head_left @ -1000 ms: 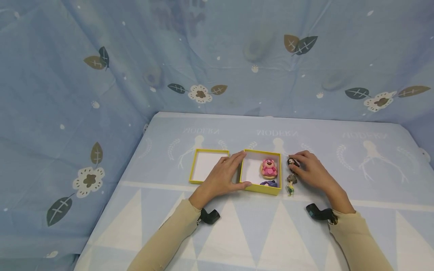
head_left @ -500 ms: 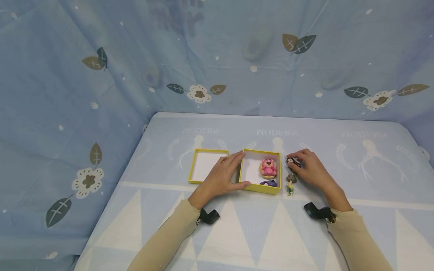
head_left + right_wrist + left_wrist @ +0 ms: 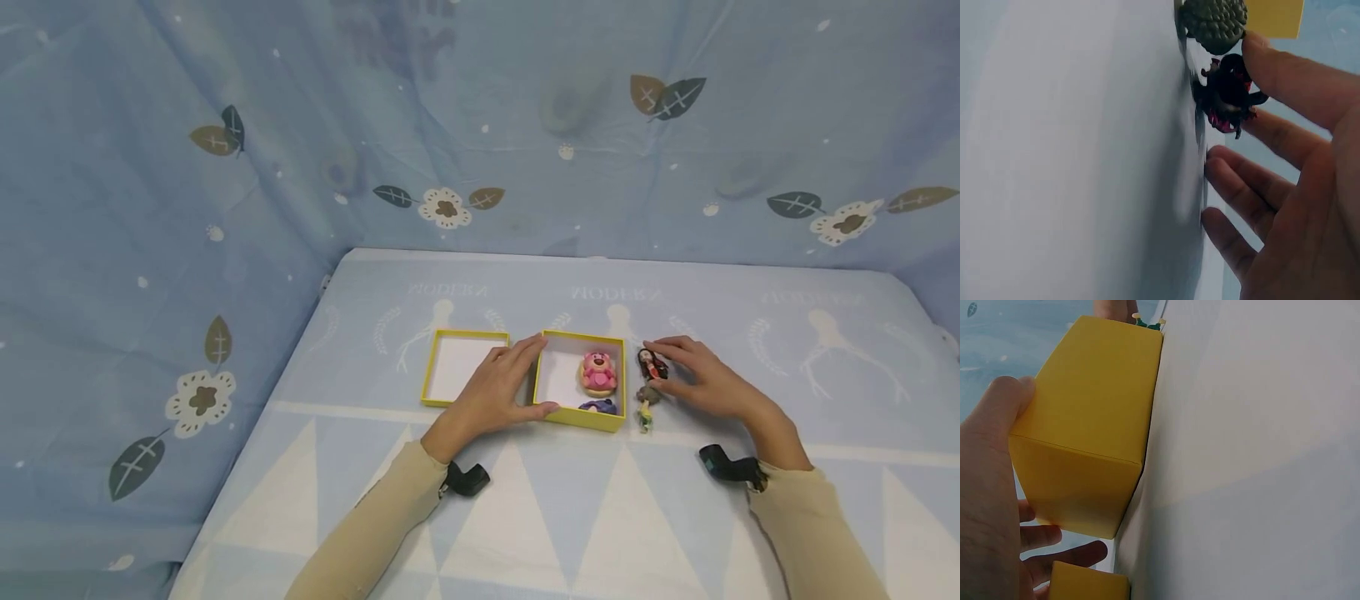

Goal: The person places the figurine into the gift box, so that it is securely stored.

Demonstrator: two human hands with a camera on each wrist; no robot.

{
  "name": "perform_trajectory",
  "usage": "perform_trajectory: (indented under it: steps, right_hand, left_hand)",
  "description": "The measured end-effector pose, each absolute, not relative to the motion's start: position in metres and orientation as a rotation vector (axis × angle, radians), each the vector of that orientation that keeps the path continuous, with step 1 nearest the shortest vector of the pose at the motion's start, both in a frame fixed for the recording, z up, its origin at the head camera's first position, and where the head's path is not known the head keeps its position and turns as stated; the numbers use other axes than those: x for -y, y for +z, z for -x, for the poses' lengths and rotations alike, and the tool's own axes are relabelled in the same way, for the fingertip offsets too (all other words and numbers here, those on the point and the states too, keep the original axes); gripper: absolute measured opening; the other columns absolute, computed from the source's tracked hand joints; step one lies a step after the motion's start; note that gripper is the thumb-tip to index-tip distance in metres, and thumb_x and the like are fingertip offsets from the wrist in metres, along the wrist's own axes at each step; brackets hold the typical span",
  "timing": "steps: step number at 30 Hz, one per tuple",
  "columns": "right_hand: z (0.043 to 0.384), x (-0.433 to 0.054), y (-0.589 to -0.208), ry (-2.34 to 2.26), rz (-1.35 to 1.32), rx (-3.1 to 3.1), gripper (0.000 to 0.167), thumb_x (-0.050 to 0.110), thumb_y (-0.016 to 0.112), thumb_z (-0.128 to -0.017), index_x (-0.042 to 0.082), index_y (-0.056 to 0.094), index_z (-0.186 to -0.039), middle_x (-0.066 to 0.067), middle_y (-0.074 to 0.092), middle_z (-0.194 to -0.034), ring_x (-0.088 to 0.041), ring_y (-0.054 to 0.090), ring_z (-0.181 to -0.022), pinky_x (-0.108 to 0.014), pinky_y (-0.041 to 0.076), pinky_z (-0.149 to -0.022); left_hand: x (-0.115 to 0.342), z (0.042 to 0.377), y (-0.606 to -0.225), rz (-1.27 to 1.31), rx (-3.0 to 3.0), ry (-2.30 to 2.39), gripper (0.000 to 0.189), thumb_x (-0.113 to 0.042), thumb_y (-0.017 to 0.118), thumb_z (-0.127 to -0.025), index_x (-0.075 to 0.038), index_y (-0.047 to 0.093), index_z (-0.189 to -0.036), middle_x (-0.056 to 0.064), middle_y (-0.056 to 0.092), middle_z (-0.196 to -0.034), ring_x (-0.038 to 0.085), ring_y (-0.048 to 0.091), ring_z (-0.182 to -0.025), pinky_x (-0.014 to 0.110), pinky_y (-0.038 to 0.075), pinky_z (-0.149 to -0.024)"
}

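My left hand (image 3: 489,393) holds the yellow box (image 3: 583,420) at its left side, thumb along the front wall and fingers along the left wall. Inside the box lie a pink bear figurine (image 3: 598,377) and a purple-blue figurine (image 3: 598,407), the latter partly hidden by the front wall. To the right of the box, a black-haired figurine (image 3: 651,365) in dark and red lies on the table. My right hand (image 3: 703,380) stands around it with fingers loosely spread, thumb and index either side. Just in front lies a small figurine (image 3: 645,408) with a brownish-green head and yellow-green body.
A shallow yellow-edged box lid (image 3: 459,368) with a white inside lies left of the box, partly behind my left hand. All of this rests on a patterned pale blue table (image 3: 570,517). A blue curtain (image 3: 525,108) hangs behind and to the left.
My right hand has drawn slightly right and its fingers have spread, uncovering more of the black-haired figurine, which now lies turned with its red front showing. My left hand stays on the box.
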State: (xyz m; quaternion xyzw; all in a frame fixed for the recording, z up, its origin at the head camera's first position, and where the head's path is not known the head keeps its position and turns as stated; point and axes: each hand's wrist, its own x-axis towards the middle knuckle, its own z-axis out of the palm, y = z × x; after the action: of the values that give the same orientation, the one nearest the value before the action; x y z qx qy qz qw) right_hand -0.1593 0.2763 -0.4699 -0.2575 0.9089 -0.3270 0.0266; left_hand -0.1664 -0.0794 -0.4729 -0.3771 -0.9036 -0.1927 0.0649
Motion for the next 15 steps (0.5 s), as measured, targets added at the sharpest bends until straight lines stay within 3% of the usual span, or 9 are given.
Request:
perform_trajectory:
  steps: [15]
  right_hand:
    - [0.1662, -0.2704, -0.4667, -0.909, 0.704, -2.832, 0.063, 0.026, 0.074, -0.088, 0.000, 0.050, -0.140, -0.023, 0.046, -0.134, -0.043, 0.041, -0.124, -0.064, 0.032, -0.099]
  left_hand:
    - [0.0793, 0.1672, -0.4748, 1.140, 2.710, -0.560, 0.095, -0.062, 0.063, -0.084, -0.008, 0.028, -0.154, 0.006, 0.036, -0.157, 0.017, 0.040, -0.141, 0.039, 0.037, -0.108]
